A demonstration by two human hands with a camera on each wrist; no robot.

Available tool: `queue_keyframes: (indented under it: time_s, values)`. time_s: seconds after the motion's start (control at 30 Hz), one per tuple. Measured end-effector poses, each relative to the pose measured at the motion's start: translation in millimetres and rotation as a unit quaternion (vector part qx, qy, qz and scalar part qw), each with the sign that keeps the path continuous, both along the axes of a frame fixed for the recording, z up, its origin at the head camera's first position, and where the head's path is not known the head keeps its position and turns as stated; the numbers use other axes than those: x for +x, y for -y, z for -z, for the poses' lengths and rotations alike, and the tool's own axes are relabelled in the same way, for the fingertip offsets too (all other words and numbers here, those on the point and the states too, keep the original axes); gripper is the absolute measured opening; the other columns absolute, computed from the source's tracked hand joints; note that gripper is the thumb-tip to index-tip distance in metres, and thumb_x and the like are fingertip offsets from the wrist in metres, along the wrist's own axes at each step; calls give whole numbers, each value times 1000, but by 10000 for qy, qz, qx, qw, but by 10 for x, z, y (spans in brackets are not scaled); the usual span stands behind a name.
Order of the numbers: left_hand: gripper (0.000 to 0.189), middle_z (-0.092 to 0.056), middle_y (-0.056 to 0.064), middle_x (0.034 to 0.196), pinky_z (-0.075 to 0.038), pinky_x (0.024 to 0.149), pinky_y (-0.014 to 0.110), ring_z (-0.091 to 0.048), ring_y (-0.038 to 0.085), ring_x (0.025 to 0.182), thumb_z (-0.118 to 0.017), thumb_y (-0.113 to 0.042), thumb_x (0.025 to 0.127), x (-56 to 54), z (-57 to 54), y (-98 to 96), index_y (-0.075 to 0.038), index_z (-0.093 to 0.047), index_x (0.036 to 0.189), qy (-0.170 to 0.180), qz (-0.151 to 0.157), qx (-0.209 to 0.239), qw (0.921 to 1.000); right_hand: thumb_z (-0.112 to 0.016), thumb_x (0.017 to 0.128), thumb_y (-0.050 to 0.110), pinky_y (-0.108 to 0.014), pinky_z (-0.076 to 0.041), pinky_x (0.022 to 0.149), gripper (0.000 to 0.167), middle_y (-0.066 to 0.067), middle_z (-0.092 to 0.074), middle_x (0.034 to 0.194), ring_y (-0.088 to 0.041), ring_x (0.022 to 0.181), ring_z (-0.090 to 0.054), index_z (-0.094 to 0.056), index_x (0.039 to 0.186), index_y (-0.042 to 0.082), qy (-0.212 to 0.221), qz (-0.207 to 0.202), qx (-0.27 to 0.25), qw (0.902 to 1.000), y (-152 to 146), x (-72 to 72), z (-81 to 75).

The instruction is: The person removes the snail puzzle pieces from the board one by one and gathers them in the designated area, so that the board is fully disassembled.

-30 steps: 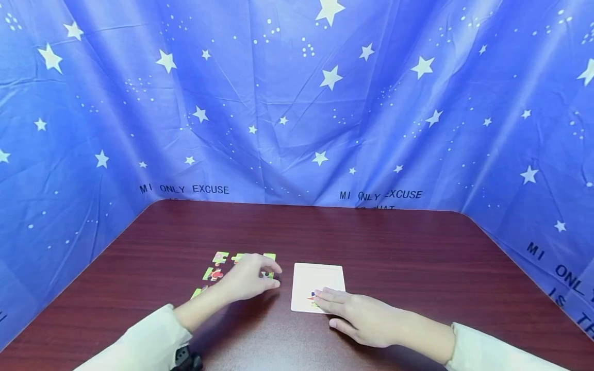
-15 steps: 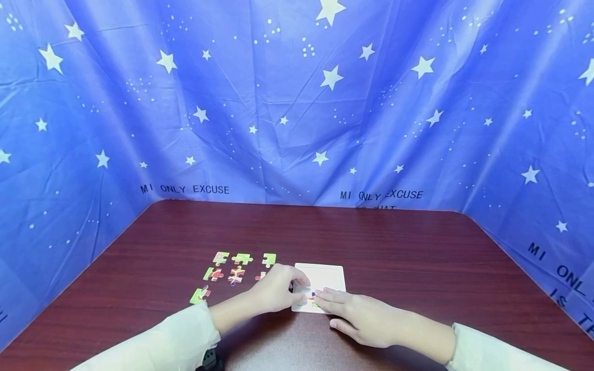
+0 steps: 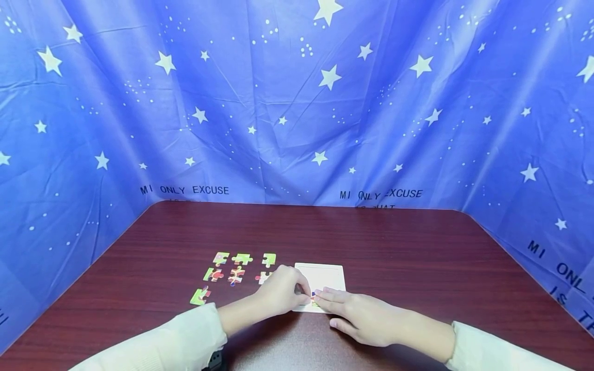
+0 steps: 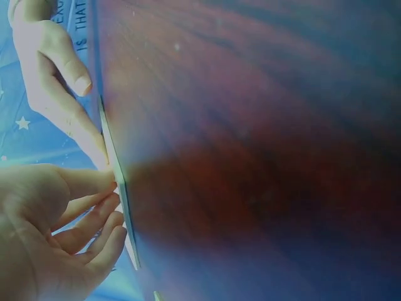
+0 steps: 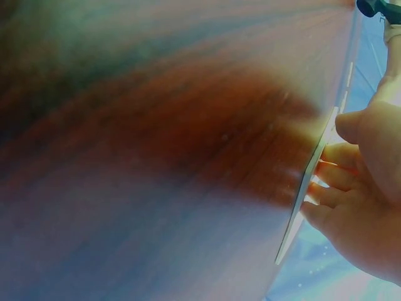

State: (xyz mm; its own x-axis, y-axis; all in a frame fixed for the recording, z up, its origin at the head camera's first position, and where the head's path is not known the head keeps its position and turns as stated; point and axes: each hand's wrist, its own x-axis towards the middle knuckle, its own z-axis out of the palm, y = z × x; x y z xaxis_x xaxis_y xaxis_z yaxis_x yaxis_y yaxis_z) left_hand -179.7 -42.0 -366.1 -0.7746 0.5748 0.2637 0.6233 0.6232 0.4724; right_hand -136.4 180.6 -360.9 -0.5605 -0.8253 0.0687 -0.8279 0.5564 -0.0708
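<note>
A square white puzzle tray (image 3: 320, 274) lies on the table in front of me in the head view. My right hand (image 3: 366, 317) lies across its near right part, fingers straight and pressed down. Just left of those fingers, a colourful puzzle piece (image 3: 313, 297) in blue, orange and yellow shows in the tray, partly covered. My left hand (image 3: 280, 291) reaches over the tray's left side, thumb and fingertips drawn close together at that piece; I cannot tell whether they pinch it. In the left wrist view, the left fingertips meet the tray's thin edge (image 4: 123, 191).
Left of the tray lie several loose puzzle pieces in rough rows, among them a green corner piece (image 3: 200, 296), a red one (image 3: 236, 275) and a green one (image 3: 242, 259). The dark red wooden table (image 3: 394, 247) ends at a blue star-patterned curtain (image 3: 278, 103).
My left hand has moved right, from over the loose pieces onto the tray's left side, and its thumb and fingers have drawn together. The right hand has stayed on the tray.
</note>
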Motion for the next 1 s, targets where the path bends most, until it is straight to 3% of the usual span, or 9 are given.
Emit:
queue_keyframes:
  time_s: [0.37, 0.6, 0.8, 1.0]
  values:
    - [13, -66, -6, 61, -38, 48, 12, -41, -4, 55, -74, -2, 67, -11, -41, -49, -11, -71, 58, 248, -201, 56, 9995, -44, 102, 29, -38, -48, 102, 45, -4, -46, 150, -23, 136, -47, -45, 143, 9, -315, -125, -47, 9994, -65, 30, 1]
    - [13, -69, -4, 67, -40, 53, 13, -43, -2, 62, -75, -3, 67, -20, -42, -41, -12, -71, 58, 264, -198, 13, 9995, -43, 102, 31, -37, -50, 100, 45, -4, -47, 148, -22, 134, -49, -45, 143, 11, -335, -32, -63, 9994, -201, 100, -11]
    - [12, -65, -4, 61, -39, 53, 13, -42, -2, 59, -74, -1, 66, -43, -65, -47, -10, -70, 59, 244, -47, -79, 9997, -44, 102, 29, -36, -51, 98, 44, -6, -49, 147, -23, 132, -51, -47, 141, 9, -473, -90, -93, 9988, -267, 132, 17]
    - [9, -67, -1, 67, -44, 57, 14, -51, 0, 63, -75, -2, 67, -51, -113, -79, -8, -70, 70, 478, -91, -167, 9987, -43, 102, 31, -36, -50, 100, 45, -8, -49, 147, -23, 133, -50, -48, 141, 8, -189, 15, -73, 9998, -254, 125, -7]
